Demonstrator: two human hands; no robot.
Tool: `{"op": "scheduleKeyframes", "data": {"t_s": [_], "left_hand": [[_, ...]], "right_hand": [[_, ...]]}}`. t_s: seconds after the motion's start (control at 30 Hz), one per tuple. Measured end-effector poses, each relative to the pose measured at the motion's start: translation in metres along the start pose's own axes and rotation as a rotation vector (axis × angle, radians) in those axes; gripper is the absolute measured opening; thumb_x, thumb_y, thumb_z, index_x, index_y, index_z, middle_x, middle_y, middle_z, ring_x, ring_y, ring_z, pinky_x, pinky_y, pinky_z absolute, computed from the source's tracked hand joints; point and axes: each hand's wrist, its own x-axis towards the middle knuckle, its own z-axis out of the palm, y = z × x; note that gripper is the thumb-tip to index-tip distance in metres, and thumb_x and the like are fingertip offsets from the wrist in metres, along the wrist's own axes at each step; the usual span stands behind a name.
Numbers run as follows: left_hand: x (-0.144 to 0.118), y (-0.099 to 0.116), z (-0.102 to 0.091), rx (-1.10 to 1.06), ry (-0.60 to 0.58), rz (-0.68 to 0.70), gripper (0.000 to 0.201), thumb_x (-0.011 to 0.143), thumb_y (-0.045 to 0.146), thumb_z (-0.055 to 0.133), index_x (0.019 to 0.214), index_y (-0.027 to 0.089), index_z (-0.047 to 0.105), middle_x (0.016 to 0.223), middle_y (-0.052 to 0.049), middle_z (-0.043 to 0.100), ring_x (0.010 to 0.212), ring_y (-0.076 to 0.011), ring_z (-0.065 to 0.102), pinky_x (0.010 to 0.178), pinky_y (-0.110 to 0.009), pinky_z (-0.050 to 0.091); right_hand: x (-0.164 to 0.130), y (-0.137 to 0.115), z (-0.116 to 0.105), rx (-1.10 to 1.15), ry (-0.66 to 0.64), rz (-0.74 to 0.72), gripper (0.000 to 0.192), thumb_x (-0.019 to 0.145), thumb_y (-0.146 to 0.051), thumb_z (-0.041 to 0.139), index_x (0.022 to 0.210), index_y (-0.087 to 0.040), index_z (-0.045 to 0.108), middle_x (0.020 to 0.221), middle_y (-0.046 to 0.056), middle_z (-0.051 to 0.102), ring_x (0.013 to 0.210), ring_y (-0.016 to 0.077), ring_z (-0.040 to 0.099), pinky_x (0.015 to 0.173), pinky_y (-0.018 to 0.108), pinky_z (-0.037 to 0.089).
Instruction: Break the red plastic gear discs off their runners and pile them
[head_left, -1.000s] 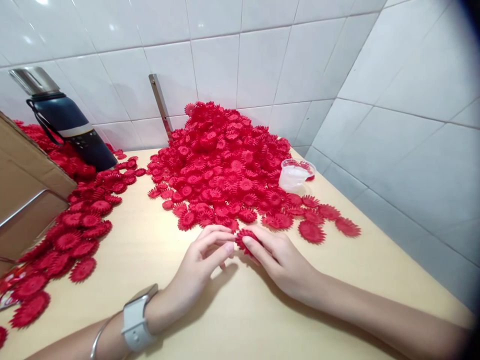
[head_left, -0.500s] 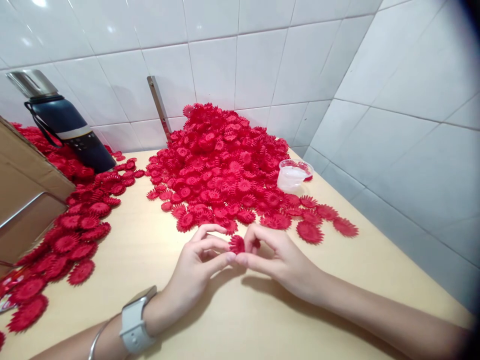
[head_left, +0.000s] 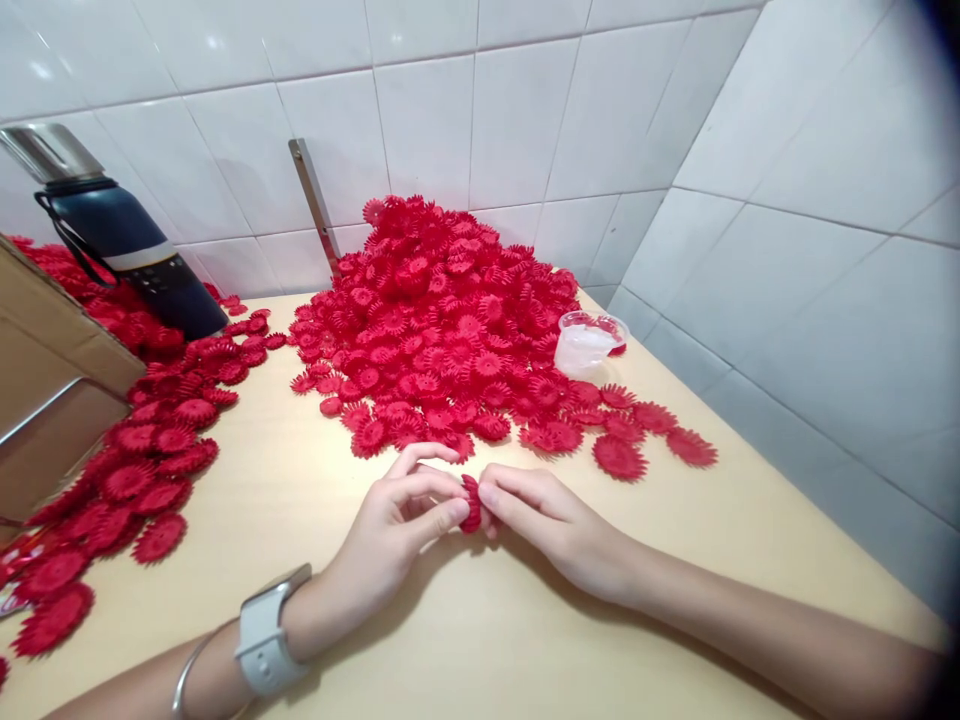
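Note:
Between my two hands, just above the front middle of the table, is a small red fringed flower piece (head_left: 471,504), turned nearly edge-on. My left hand (head_left: 409,510) pinches its left side between thumb and fingers, with one finger arched above. From the other side, my right hand (head_left: 544,520) has thumb and forefinger pressed together at its edge; the remaining fingers are partly hidden behind. A large heap of the same red flower pieces (head_left: 450,320) lies right beyond my hands.
More red pieces (head_left: 157,490) spread down the left side beside a cardboard box (head_left: 67,330). A dark blue thermos (head_left: 146,245) leans there. A clear plastic cup (head_left: 585,345) stands right of the heap. A metal strip (head_left: 313,205) rests against the tiled wall (head_left: 427,130).
The red flower piece has turned from facing me more to nearly edge-on. My right thumb has risen along its edge, and the fingers have shifted around it.

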Motion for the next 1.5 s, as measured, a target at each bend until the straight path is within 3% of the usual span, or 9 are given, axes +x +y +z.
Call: {"op": "scheduleKeyframes", "data": {"t_s": [0.53,0.73,0.9,1.3,1.5], "left_hand": [[0.0016,0.0000,-0.0004,-0.088,-0.004,-0.059,0.014,0.077,0.020,0.056,0.067,0.018,0.067,0.095,-0.004,0.050,0.107,-0.0185,0.040,0.089,-0.026,0.036],[0.0016,-0.0012,-0.0001,-0.103,-0.014,-0.056,0.012,0.076,0.018,0.058,0.066,0.018,0.066,0.099,-0.004,0.048,0.107,-0.0183,0.041,0.089,-0.026,0.036],[0.0013,-0.0010,-0.0011,-0.094,-0.046,-0.037,0.014,0.077,0.018,0.056,0.067,0.019,0.066,0.089,-0.004,0.053,0.107,-0.0176,0.038,0.090,-0.025,0.035],[0.0032,-0.0033,-0.0017,-0.085,-0.002,-0.073,0.020,0.076,0.023,0.058,0.056,0.018,0.061,0.088,-0.004,0.051,0.103,-0.0176,0.042,0.090,-0.027,0.032],[0.0011,-0.0026,0.0003,-0.181,0.014,-0.131,0.003,0.069,0.021,0.064,0.069,0.018,0.065,0.105,-0.004,0.046,0.098,-0.0186,0.048,0.078,-0.027,0.042]], "right_hand": [[-0.0002,0.0006,-0.0039,0.130,-0.058,-0.001,0.029,0.088,-0.033,0.037,0.068,-0.015,0.048,0.068,0.001,0.050,0.068,0.0137,0.049,0.067,0.027,0.039],[0.0019,0.0003,-0.0016,0.161,-0.055,0.029,0.025,0.085,-0.032,0.044,0.065,-0.017,0.045,0.068,0.000,0.051,0.066,0.0126,0.047,0.062,0.024,0.037],[0.0017,0.0003,-0.0019,0.184,-0.058,0.050,0.026,0.086,-0.030,0.042,0.064,-0.016,0.045,0.066,0.001,0.049,0.066,0.0136,0.048,0.065,0.026,0.037],[0.0009,0.0028,-0.0010,0.147,-0.035,0.027,0.020,0.083,-0.028,0.050,0.067,-0.015,0.048,0.066,-0.002,0.048,0.063,0.0104,0.042,0.057,0.021,0.033],[0.0016,0.0004,-0.0007,0.213,-0.008,0.015,0.025,0.085,-0.028,0.045,0.064,-0.016,0.047,0.065,-0.001,0.050,0.064,0.0111,0.046,0.062,0.022,0.036]]}}
